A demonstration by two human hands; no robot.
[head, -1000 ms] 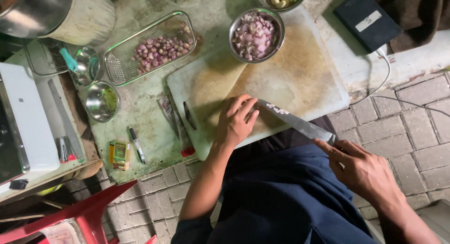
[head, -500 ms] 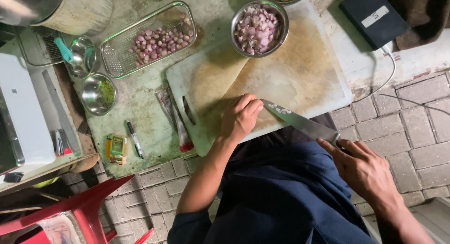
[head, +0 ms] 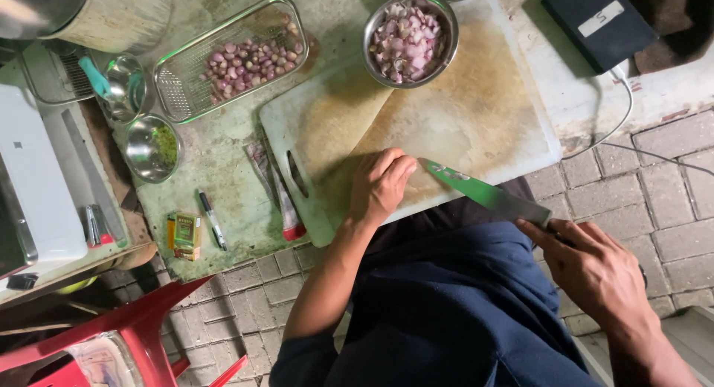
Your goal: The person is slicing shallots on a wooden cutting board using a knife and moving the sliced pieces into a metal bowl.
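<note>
Stained desk point(head: 223, 164), worn board point(head: 476, 119). Left hand point(head: 381, 184) cupped shut over something unseen; right hand point(head: 595, 272) clamped on knife point(head: 487, 193). Advisable: fingertips curled clear of blade.

My right hand point(head: 595, 272) is closed around the handle of a knife point(head: 487, 195) with a long green blade, which lies low and slants up-left so its tip rests on the near edge of the cutting board point(head: 476, 112). The board is white plastic, stained brownish, with a slot handle at its left end. My left hand point(head: 381, 184) is curled, fingers down, on the board just left of the tip; it may cover something small, but I can't tell.
</note>
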